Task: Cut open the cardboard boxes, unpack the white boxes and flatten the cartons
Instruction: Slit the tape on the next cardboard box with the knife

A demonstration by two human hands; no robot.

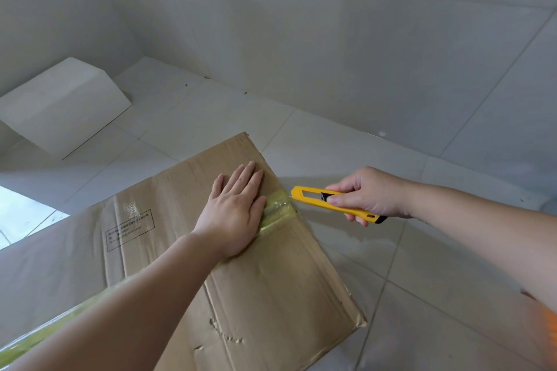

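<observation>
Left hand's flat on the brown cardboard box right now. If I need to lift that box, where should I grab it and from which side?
Judging from its pose, take the brown cardboard box by its long right edge, coming in from the right over the bare floor. That edge runs free and unobstructed, while the left hand presses flat on the top near the yellowish tape. The right hand grips the yellow utility knife, so set that down first.

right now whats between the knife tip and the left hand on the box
In the head view, only the yellowish tape strip on the cardboard box lies between the yellow knife and left hand.
</observation>
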